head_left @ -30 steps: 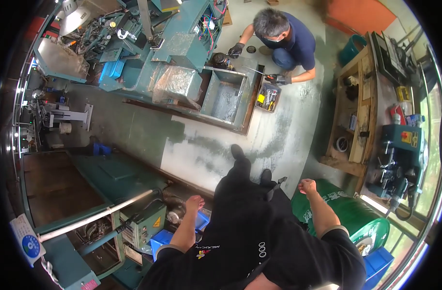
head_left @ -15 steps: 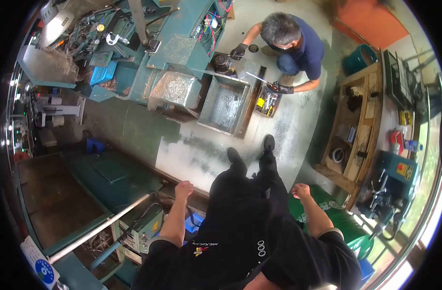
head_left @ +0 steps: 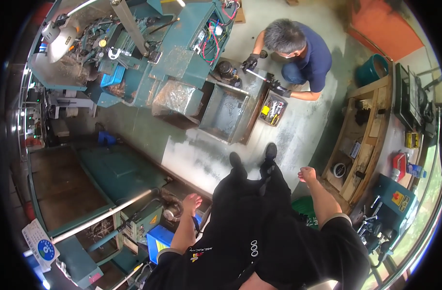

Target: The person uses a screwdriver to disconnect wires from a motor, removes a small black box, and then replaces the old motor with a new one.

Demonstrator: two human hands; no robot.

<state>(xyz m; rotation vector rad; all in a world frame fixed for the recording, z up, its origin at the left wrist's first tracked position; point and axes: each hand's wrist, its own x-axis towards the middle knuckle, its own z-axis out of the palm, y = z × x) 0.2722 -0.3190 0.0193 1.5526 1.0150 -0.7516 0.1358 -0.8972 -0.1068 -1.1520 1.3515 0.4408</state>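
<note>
Head view: the left hand is held out beside the body, fingers loosely spread, with nothing seen in it; the right hand is raised on the other side, fingers curled, and whether it is fully closed cannot be told, though no object can be made out. Both forearms are bent and held off the black clothing, perhaps for balance. A blue bin is set below the left hand, and a green drum, largely hidden, is seen below the right hand; neither is touched by a hand. Farther off, a pale rod appears to be held by a crouching co-worker between two dark gloves, presumably for steadiness, and a toolbox is placed just below one glove, likely for easy reach. Counted are two bare hands, two gloves, two black shoes, one rod, one toolbox, one metal tray, one green drum and at least one blue bin
</note>
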